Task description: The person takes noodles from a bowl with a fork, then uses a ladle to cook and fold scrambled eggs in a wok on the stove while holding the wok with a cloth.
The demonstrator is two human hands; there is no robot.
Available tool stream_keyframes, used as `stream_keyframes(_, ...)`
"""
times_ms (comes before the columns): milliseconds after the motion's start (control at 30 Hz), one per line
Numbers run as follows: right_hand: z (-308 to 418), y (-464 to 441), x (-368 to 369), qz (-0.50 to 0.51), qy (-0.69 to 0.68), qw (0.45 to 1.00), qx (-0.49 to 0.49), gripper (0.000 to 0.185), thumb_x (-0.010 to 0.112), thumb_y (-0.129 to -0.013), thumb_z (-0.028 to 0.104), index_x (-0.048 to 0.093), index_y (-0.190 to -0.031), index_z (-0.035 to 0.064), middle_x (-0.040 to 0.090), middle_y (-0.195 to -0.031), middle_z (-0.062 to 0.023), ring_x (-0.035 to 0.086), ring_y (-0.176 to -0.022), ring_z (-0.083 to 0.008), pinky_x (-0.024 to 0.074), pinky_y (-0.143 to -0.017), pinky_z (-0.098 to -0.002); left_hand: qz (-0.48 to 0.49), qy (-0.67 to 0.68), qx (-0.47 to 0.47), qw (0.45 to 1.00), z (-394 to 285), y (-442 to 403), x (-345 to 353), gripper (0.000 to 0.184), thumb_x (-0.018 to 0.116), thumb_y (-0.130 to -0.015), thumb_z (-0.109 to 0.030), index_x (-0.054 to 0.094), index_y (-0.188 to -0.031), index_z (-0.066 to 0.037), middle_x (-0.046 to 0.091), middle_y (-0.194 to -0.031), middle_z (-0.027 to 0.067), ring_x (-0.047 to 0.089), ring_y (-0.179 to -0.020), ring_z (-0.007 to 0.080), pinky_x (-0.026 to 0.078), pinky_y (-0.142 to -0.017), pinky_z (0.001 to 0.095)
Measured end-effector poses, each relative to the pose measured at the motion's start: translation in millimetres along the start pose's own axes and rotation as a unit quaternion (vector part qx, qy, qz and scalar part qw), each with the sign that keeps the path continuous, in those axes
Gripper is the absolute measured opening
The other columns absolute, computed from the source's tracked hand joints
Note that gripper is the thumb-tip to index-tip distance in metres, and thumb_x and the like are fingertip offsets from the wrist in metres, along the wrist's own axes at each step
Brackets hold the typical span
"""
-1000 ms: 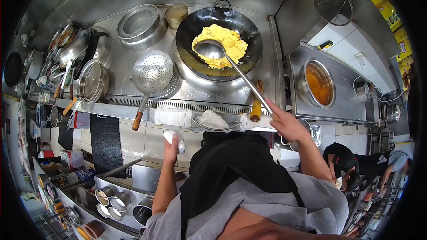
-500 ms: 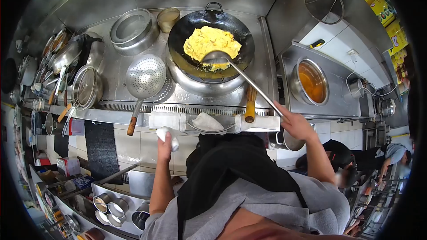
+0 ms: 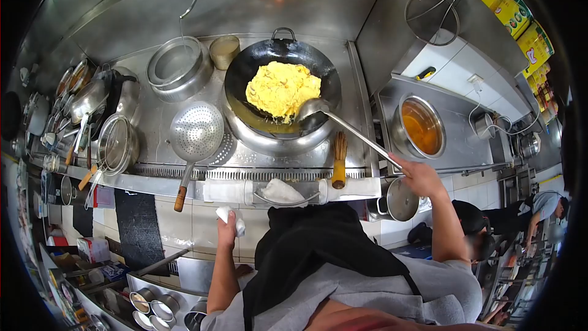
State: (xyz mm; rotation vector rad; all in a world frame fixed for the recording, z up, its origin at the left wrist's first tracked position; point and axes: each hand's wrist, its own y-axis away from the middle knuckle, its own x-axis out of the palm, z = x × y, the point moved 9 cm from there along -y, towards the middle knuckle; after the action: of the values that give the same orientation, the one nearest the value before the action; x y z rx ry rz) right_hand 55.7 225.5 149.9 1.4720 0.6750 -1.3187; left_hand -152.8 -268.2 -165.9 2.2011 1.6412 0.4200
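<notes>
My right hand (image 3: pixel 418 179) is closed round the handle end of a long metal ladle (image 3: pixel 361 135). The ladle's bowl rests inside a black wok (image 3: pixel 237 84), against the lower right edge of a yellow mass of scrambled egg (image 3: pixel 283 89). The wok sits on a round steel burner ring (image 3: pixel 263 141). Down at the left, in front of the counter, my left hand (image 3: pixel 226 234) grips a bunched white cloth (image 3: pixel 239 225). A perforated skimmer (image 3: pixel 197 130) with a wooden handle lies between that hand and the wok.
A bamboo brush (image 3: pixel 339 168) and a folded white cloth (image 3: pixel 282 191) lie along the counter's front. Steel pots (image 3: pixel 174 67) stand left of the wok; a bowl of orange liquid (image 3: pixel 421 125) is at right. A hanging strainer (image 3: pixel 432 19) juts out above. Other people (image 3: pixel 514 220) are behind, right.
The ladle's bowl has shifted right, off the front of the egg to its side. My right hand has moved slightly right. The view has tilted, so the counter appears lower.
</notes>
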Motion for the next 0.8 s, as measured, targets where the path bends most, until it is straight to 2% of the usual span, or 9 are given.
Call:
stream_keyframes(200, 0, -88, 72, -0.011, -0.036, 0.999, 0.031, 0.078, 0.052, -0.084, 0.006, 0.025, -0.153, 0.0281, 0.065, -0.107, -0.0206, 0.064, -0.089, -0.0392, 0.0499, -0.080, -0.0481, 0.018, -0.048, 0.022, 0.998, -5, -13, 18, 0.036, 0.055, -0.098, -0.031, 0.054, -0.117, 0.000, 0.060, -0.098, 0.0061, 0.055, -0.087, 0.0153, 0.048, -0.078, 0.0320)
stream_keyframes(300, 32, -79, 71, -0.010, -0.310, 0.950, 0.024, 0.079, 0.053, -0.087, 0.004, 0.019, -0.155, 0.0256, 0.065, -0.094, -0.0151, 0.064, -0.071, -0.0305, 0.0522, -0.067, -0.0432, 0.039, -0.066, 0.023, 0.997, -8, -10, 13, 0.036, 0.055, -0.098, -0.031, 0.054, -0.116, 0.000, 0.060, -0.097, 0.0059, 0.056, -0.086, 0.0154, 0.048, -0.076, 0.0319)
stream_keyframes(400, 55, -93, 98, 0.037, -0.596, 0.799, 0.063, 0.079, 0.053, -0.093, 0.006, 0.010, -0.157, 0.0242, 0.050, -0.078, -0.0036, 0.046, -0.052, -0.0106, 0.0441, -0.045, -0.0281, 0.018, -0.010, 0.002, 1.000, -4, -5, 9, 0.034, 0.056, -0.098, -0.032, 0.055, -0.112, -0.001, 0.059, -0.094, 0.0048, 0.055, -0.083, 0.0142, 0.048, -0.073, 0.0319)
stream_keyframes(500, 64, -133, 124, 0.068, -0.716, 0.687, 0.104, 0.078, 0.052, -0.094, 0.005, 0.011, -0.157, 0.0227, 0.050, -0.077, -0.0041, 0.046, -0.050, -0.0118, 0.0434, -0.045, -0.0273, -0.015, -0.017, -0.010, 1.000, 16, -5, -1, 0.031, 0.055, -0.098, -0.032, 0.056, -0.108, -0.003, 0.058, -0.090, 0.0038, 0.053, -0.079, 0.0131, 0.047, -0.070, 0.0319)
stream_keyframes(567, 69, -142, 111, 0.067, -0.702, 0.702, 0.094, 0.076, 0.051, -0.094, 0.005, 0.011, -0.157, 0.0232, 0.050, -0.077, -0.0042, 0.046, -0.049, -0.0123, 0.0428, -0.045, -0.0272, 0.019, -0.064, 0.002, 0.998, 20, -5, 5, 0.031, 0.056, -0.097, -0.032, 0.057, -0.106, -0.003, 0.058, -0.089, 0.0038, 0.052, -0.078, 0.0129, 0.047, -0.069, 0.0321)
stream_keyframes(633, 72, -138, 90, 0.037, -0.546, 0.835, 0.055, 0.074, 0.050, -0.095, 0.006, 0.013, -0.157, 0.0247, 0.048, -0.075, -0.0047, 0.046, -0.052, -0.0136, 0.0399, -0.045, -0.0276, 0.022, -0.070, -0.004, 0.997, 31, 1, 3, 0.032, 0.056, -0.097, -0.033, 0.057, -0.104, -0.002, 0.058, -0.087, 0.0042, 0.052, -0.078, 0.0139, 0.047, -0.069, 0.0328)
stream_keyframes(667, 73, -134, 88, 0.040, -0.545, 0.836, 0.053, 0.074, 0.050, -0.095, 0.006, 0.013, -0.157, 0.0247, 0.048, -0.075, -0.0047, 0.046, -0.052, -0.0136, 0.0399, -0.045, -0.0276, 0.005, -0.082, 0.007, 0.997, 37, 3, 0, 0.033, 0.057, -0.096, -0.033, 0.058, -0.104, -0.002, 0.059, -0.086, 0.0049, 0.053, -0.078, 0.0148, 0.047, -0.070, 0.0336)
stream_keyframes(733, 78, -125, 89, 0.064, -0.717, 0.694, 0.014, 0.074, 0.049, -0.095, 0.004, 0.013, -0.157, 0.0230, 0.048, -0.074, -0.0044, 0.045, -0.050, -0.0124, 0.0391, -0.044, -0.0267, -0.016, -0.090, 0.012, 0.996, 50, 7, -4, 0.033, 0.057, -0.096, -0.033, 0.058, -0.103, -0.001, 0.060, -0.086, 0.0056, 0.054, -0.078, 0.0157, 0.048, -0.070, 0.0343)
stream_keyframes(800, 81, -123, 100, 0.095, -0.724, 0.683, 0.034, 0.074, 0.049, -0.095, 0.003, 0.014, -0.157, 0.0230, 0.047, -0.072, -0.0040, 0.044, -0.049, -0.0119, 0.0390, -0.044, -0.0269, -0.027, -0.078, -0.073, 0.994, 78, 12, -9, 0.035, 0.057, -0.095, -0.035, 0.059, -0.102, -0.001, 0.062, -0.087, 0.0081, 0.057, -0.079, 0.0171, 0.049, -0.070, 0.0355)
